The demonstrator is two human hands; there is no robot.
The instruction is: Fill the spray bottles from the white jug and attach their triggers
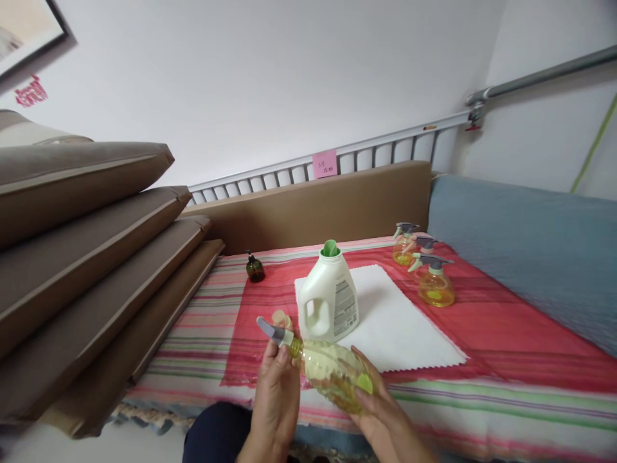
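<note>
A clear yellowish spray bottle [332, 371] lies tilted in my two hands, its grey and white spray head [276, 331] pointing left. The fingers of my left hand [279, 379] close around its neck, just under the head. Round the base wraps my right hand [373, 399], next to a green round label. Right behind the bottle stands a white detergent jug [330, 296] with a green spout in its open neck. A small pale cap [281, 319] sits beside the jug, partly hidden by the spray head.
Several spray bottles with yellow liquid, the nearest a squat one [436, 287], stand at the right. A dark pump bottle [255, 267] is at the back left. A white cloth [409, 328] lies on red plastic sheeting [506, 334]. Stacked cushions [96, 251] rise at the left.
</note>
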